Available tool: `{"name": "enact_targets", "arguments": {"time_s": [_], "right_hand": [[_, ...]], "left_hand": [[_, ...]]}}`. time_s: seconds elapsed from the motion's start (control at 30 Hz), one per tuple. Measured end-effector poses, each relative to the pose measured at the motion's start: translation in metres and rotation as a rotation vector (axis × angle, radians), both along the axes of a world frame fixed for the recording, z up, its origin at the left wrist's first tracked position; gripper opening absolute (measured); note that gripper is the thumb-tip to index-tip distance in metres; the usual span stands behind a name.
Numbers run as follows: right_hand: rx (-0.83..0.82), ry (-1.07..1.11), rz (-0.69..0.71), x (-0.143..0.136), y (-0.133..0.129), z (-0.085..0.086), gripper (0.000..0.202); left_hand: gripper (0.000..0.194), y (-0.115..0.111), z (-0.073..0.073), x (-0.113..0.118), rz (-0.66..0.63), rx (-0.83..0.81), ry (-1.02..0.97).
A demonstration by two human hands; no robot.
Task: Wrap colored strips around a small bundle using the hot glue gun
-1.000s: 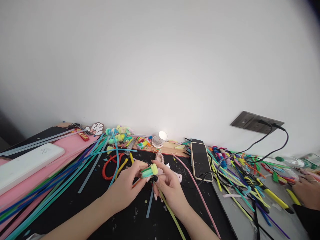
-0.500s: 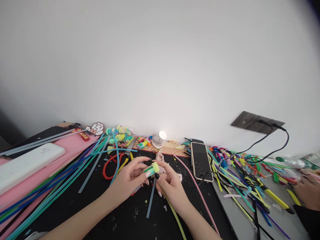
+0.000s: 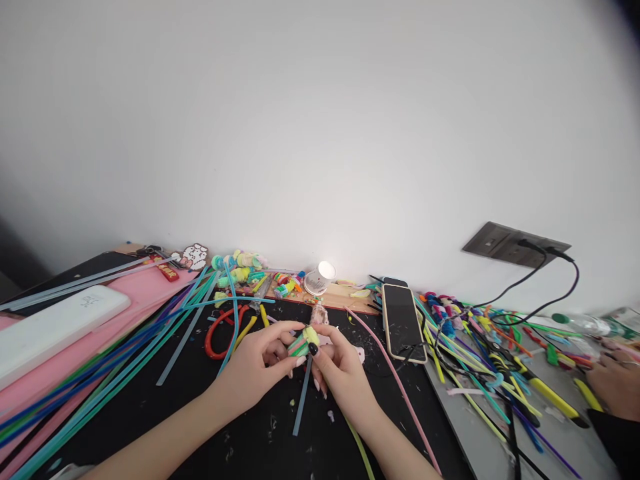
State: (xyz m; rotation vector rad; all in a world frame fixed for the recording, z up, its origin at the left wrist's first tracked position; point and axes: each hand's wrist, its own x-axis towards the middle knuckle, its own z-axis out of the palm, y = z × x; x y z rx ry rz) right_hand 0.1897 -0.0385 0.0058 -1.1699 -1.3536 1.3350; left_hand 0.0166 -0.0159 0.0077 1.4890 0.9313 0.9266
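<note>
Near the middle of the black table (image 3: pixel 195 433), a small fuzzy bundle (image 3: pixel 300 343) of green, pink and pale yellow is held between both hands. My left hand (image 3: pixel 267 353) grips its left side with thumb and fingertips. My right hand (image 3: pixel 337 363) pinches the yellow end, a black-painted thumbnail in front of it. A yellow-green strip (image 3: pixel 363 453) runs below my right wrist; its upper end is hidden. Beneath the hands lies a flat grey-blue strip (image 3: pixel 302 400).
Red-handled scissors (image 3: pixel 213 341), a paper cup (image 3: pixel 320 278) and a phone (image 3: pixel 403 323) lie beyond the hands. Long strips and a white case (image 3: pixel 65 327) are left. Pliers (image 3: pixel 550 399), cables and a co-worker's hand (image 3: pixel 617 380) are right.
The bundle has turned slightly, showing pink beside the green. My left fingers have shifted around it, and the yellow-green strip is now more hidden by my right hand and forearm.
</note>
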Motion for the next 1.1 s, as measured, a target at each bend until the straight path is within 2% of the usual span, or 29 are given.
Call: {"name": "enact_targets", "arguments": {"time_s": [0.27, 0.4, 0.7, 0.87, 0.97, 1.1], "right_hand": [[0.016, 0.002, -0.01, 0.0, -0.001, 0.003, 0.042], [0.022, 0.003, -0.002, 0.0, 0.0, 0.004, 0.042], [0.009, 0.061, 0.035, 0.002, 0.001, -0.002, 0.049], [-0.002, 0.053, -0.004, 0.002, 0.004, -0.004, 0.043], [-0.025, 0.029, -0.035, 0.002, 0.007, -0.006, 0.036], [-0.064, -0.017, -0.033, 0.003, 0.008, -0.008, 0.037]], "left_hand": [[0.043, -0.001, 0.003, 0.002, -0.052, -0.1, -0.093], [0.038, -0.001, 0.001, 0.001, -0.073, -0.113, -0.1], [0.042, 0.001, 0.001, 0.001, 0.021, -0.157, -0.083], [0.045, 0.003, 0.005, -0.001, 0.026, -0.183, -0.055], [0.044, 0.004, 0.003, -0.002, 0.024, -0.203, -0.065], [0.043, 0.006, -0.001, -0.003, 0.039, -0.228, -0.105]]}}
